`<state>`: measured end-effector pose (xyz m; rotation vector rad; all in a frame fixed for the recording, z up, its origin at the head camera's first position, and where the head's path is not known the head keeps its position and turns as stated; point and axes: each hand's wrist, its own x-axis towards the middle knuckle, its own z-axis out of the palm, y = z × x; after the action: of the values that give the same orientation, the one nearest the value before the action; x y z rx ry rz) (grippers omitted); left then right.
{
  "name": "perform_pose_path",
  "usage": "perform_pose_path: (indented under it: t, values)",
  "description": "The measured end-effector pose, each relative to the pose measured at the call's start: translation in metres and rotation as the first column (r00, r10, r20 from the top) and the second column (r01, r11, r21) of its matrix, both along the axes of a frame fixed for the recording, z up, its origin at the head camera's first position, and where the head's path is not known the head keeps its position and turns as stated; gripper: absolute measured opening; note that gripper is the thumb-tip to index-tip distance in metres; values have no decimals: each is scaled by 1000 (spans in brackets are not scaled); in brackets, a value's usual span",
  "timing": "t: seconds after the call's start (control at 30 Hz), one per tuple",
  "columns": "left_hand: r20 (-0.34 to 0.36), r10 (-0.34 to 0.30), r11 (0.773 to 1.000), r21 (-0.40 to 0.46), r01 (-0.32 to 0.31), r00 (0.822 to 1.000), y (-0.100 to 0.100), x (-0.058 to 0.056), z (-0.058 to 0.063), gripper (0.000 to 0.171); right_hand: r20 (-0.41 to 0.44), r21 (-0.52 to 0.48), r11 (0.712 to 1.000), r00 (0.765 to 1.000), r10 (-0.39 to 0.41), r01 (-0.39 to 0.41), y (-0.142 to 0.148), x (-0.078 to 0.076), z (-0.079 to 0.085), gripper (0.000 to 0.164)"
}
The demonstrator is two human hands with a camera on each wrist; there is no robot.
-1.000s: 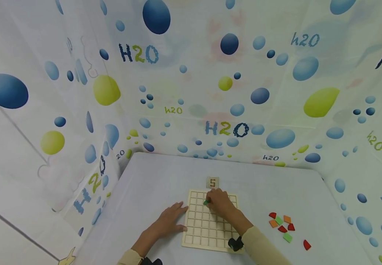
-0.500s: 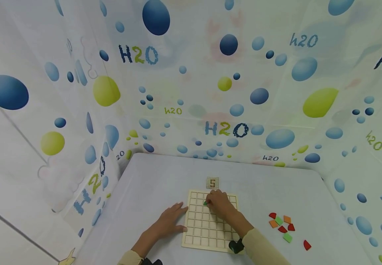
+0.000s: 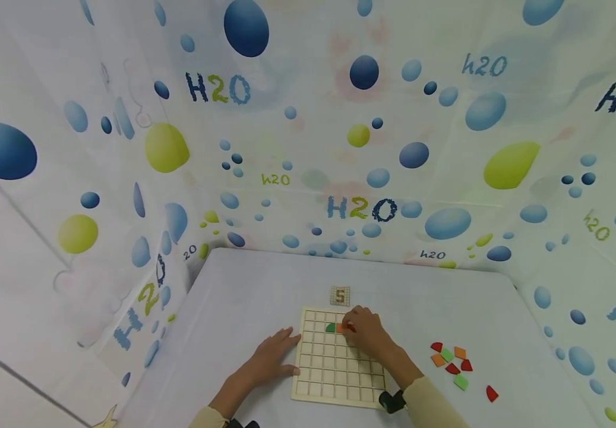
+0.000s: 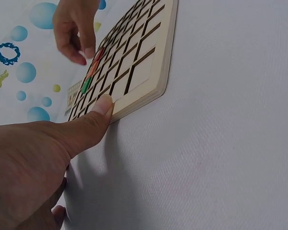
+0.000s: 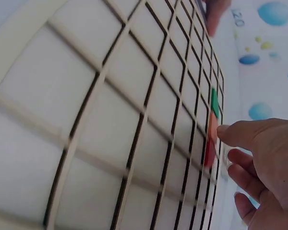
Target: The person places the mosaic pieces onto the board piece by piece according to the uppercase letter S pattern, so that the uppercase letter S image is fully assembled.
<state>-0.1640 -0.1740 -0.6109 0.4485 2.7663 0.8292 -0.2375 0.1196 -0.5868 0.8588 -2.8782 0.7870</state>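
One orange tile (image 5: 212, 124) lies just beside the right fingertips (image 4: 89, 51)

**Eleven tiles (image 3: 461, 382), one grid board (image 3: 322, 375)**

Loose: four red quarter-circles (image 3: 492, 393), two orange squares (image 3: 438, 360), two light-green squares (image 3: 447, 355). The board has one each: dark-green quarter-circle (image 3: 331, 327), orange square (image 3: 340, 328), red tile (image 5: 210, 154). One card (image 3: 340, 296), two hands (image 3: 271, 358).

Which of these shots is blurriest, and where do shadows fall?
Right wrist view: blurriest, the board going soft nearest the camera; left wrist view: soft shadows on the table beside the board's edge; head view: even, rather dim light, faint shadows, no strong glare.
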Motion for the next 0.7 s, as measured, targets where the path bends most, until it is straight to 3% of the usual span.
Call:
perform_pose_path:
  t: [0.17,0.43,0.53,0.7]
  values:
    - [7,2,1000,9,-2,1000,0,0,3,87,130,-84,981,978,-166,177,44,-7,-7,10]
    - [0,-13,1000,19,13,1000,-1,0,1,88,103,-146,937,946,-306,319,141,6,6,22]
    - [-11,-19,1000,24,19,1000,-2,0,-1,88,161,-121,919,921,-354,375,176,13,9,29]
    - [-7,-23,999,34,23,1000,-2,0,-2,88,303,-10,898,857,-417,440,220,21,6,42]
